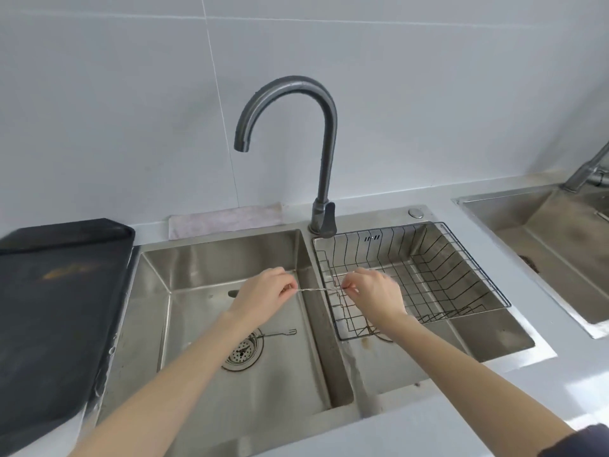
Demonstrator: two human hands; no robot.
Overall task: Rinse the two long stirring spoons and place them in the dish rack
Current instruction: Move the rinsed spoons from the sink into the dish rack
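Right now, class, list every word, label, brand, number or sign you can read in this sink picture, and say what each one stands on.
None can be read.
Black tray: an orange mark, too blurred to tell whether it is lettering.
Left sink, dish rack, tap and stirring spoon: no lettering visible.

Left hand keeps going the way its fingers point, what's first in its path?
Likely the right hand: the left hand points rightward along the thin metal stirring spoon both pinch. The black wire dish rack lies beyond; depth unclear.

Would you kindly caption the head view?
Both hands, left and right, hold a stirring spoon beside the dish rack.
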